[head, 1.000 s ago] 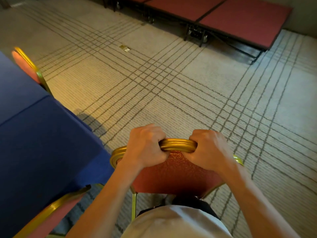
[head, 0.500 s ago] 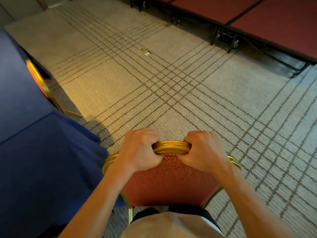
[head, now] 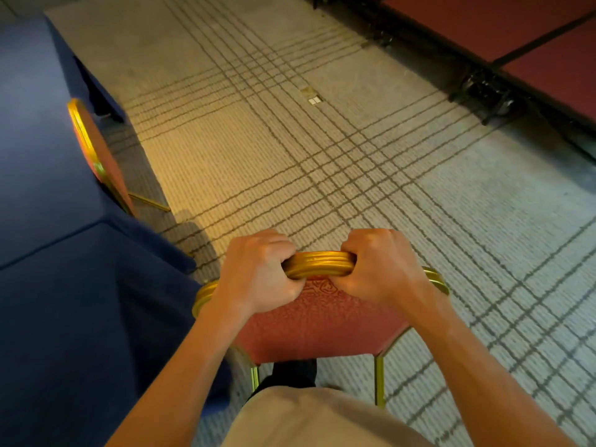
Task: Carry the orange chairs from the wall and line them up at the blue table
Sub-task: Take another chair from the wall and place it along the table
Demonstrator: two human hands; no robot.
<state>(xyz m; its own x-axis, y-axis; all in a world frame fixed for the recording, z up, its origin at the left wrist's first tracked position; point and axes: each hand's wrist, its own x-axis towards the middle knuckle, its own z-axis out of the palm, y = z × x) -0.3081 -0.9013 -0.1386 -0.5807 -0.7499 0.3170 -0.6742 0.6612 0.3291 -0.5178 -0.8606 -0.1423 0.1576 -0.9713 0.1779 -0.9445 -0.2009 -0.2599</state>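
We stand on the striped carpet point(head: 354, 188), with the blue table point(head: 48, 285) along our left. The orange chair point(head: 316, 327) we hold is just beside the table's corner, and a second orange chair point(head: 96, 150) is tucked in farther along. Our left hand point(head: 258, 275) and right hand point(head: 383, 269) curl their fingers tight round its gold top rail point(head: 319, 267).

Grips gold top rail of orange chair point(head: 319, 327) with left hand point(head: 258, 275) and right hand point(head: 383, 269), fingers curled over it. Holds chair back just beside draped blue table point(head: 64, 301). Shows 1 further chair point(head: 93, 150) against table edge, on lined carpet point(head: 290, 156).
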